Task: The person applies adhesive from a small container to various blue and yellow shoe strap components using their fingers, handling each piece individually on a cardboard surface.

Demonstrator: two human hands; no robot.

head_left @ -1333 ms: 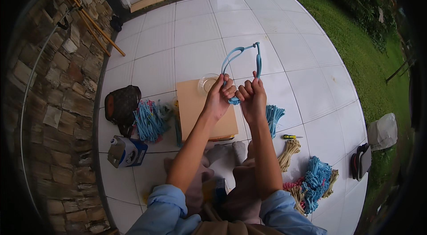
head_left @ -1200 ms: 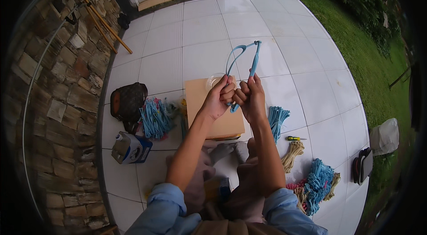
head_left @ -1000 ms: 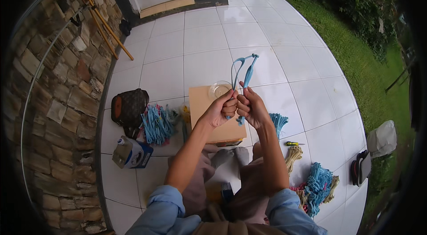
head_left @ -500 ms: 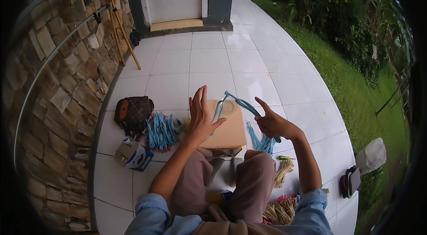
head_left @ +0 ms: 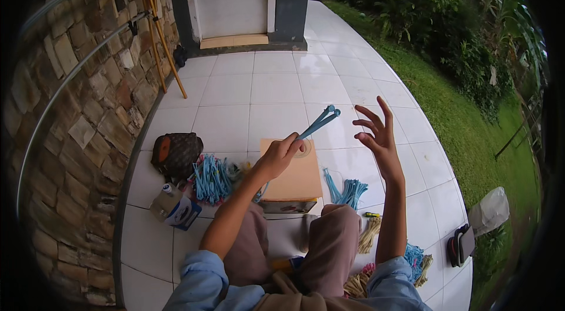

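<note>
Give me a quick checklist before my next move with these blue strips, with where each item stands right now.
1. Left hand grips the blue strips: ok.
2. Right hand free, fingers spread: ok.
3. Strip tips aligned: cannot tell.
4. Cardboard box within reach, between the knees: ok.
5. Spare blue strips lying by the right knee: ok.
6. Glue bottle capped: cannot tell.

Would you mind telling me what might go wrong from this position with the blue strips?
The left hand alone pinches the blue strips low down, while the right hand is open and off them; the free ends could spring apart or slip out. If dropped, they may miss the cardboard box and mix with the blue bundle on the tiles.
</note>
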